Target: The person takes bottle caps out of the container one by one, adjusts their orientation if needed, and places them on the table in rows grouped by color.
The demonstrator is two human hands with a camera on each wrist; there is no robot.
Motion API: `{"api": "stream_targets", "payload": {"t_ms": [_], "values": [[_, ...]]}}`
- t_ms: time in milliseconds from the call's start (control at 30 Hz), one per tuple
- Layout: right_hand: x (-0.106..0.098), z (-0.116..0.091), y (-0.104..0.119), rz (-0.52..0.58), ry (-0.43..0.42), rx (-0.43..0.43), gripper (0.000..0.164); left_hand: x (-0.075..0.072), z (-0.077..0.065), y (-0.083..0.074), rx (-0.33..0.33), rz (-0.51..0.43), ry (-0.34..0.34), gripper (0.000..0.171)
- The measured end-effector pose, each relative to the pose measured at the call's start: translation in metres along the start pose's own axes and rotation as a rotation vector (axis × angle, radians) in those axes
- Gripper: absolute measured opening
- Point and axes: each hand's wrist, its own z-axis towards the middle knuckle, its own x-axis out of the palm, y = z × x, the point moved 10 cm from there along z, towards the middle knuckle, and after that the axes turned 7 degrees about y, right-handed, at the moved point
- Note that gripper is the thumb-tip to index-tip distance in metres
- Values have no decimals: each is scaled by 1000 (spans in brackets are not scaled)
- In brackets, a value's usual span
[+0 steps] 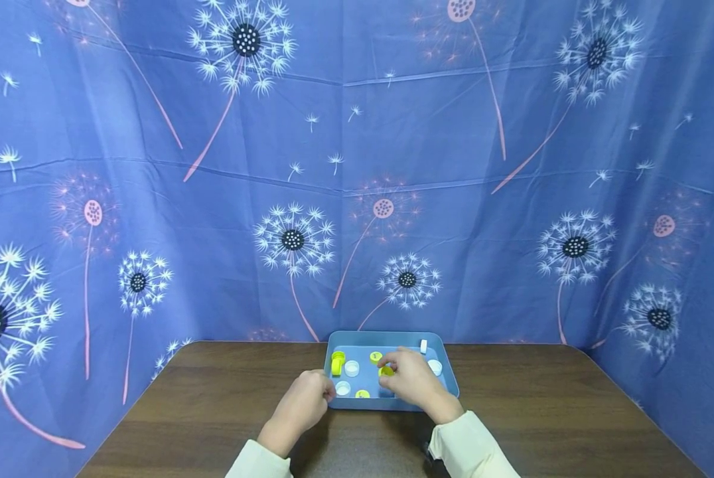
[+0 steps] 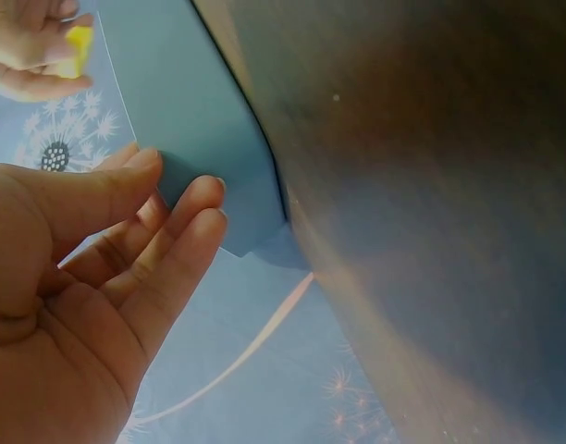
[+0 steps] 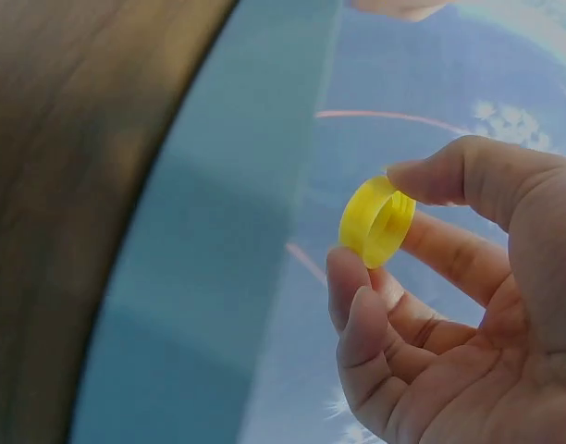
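A blue-grey tray (image 1: 393, 403) sits on the table. At its near left corner my left hand (image 1: 302, 403) pinches the wall between thumb and fingers, as the left wrist view shows. Over the right half of the tray, my right hand (image 1: 415, 380) holds a yellow bottle cap (image 3: 364, 222) by its edges, thumb on one side and fingertips on the other. The cap is tilted, its hollow side partly facing the palm. Close to it lies a flat yellow cap (image 1: 376, 357); another yellow cap (image 1: 363, 394) is by the near wall.
Yellow caps (image 1: 336, 365) stand together at the tray's left end. Beside them lie two white caps, one farther back (image 1: 352, 368) and one nearer (image 1: 342, 388). To the right are a white cap (image 1: 435, 367) and an upright white piece (image 1: 423, 346). A patterned blue curtain (image 1: 345, 199) hangs behind the table.
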Motion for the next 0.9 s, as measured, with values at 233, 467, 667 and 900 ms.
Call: {"api": "stream_targets", "payload": {"t_ms": [233, 467, 667, 900], "values": [[-10, -8, 26, 130, 28, -44, 17, 0, 0, 0, -2, -23, 3, 24], [-4, -17, 51, 251, 101, -102, 15, -2, 0, 0, 15, -21, -9, 22], [10, -25, 71, 249, 161, -162, 19, 1, 0, 3, -22, -32, 32, 24], [32, -33, 92, 234, 219, -266, 21, 2, 0, 5, -18, -40, 30, 28]]}}
